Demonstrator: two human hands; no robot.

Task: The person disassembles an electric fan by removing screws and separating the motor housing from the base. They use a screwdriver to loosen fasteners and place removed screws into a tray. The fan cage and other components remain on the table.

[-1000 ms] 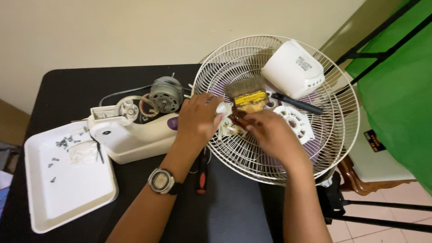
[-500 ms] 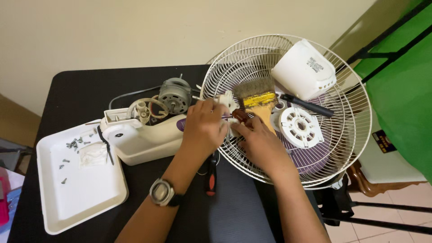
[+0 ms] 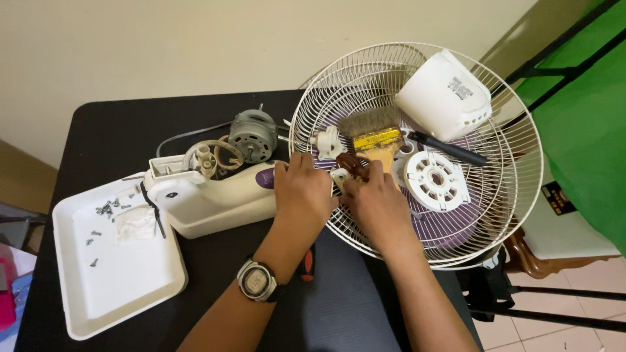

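Both hands meet over the near-left part of the white wire fan guard, which overhangs the right edge of the black desk. The left hand and right hand have their fingers curled around a small brown part with a white plastic piece against it; the grip looks like a pinch from both sides, though the fingertips themselves are hidden under the knuckles. To handle this well, it seems wise to keep the part low over the guard, so that anything that slips lands on the wires rather than the floor, and to work it gently, since the plastic looks thin. The brown part is dark, glossy and rounded, sitting just below the wooden handle of a paintbrush with a yellow ferrule. Beside it on the guard lie a small white knob-like piece, a round white slotted plate, a black-handled tool and a white motor cover. Toward the desk's left edge sits a white tray with loose screws, next to the cream fan body and a grey motor. A red-handled screwdriver lies near the front edge.
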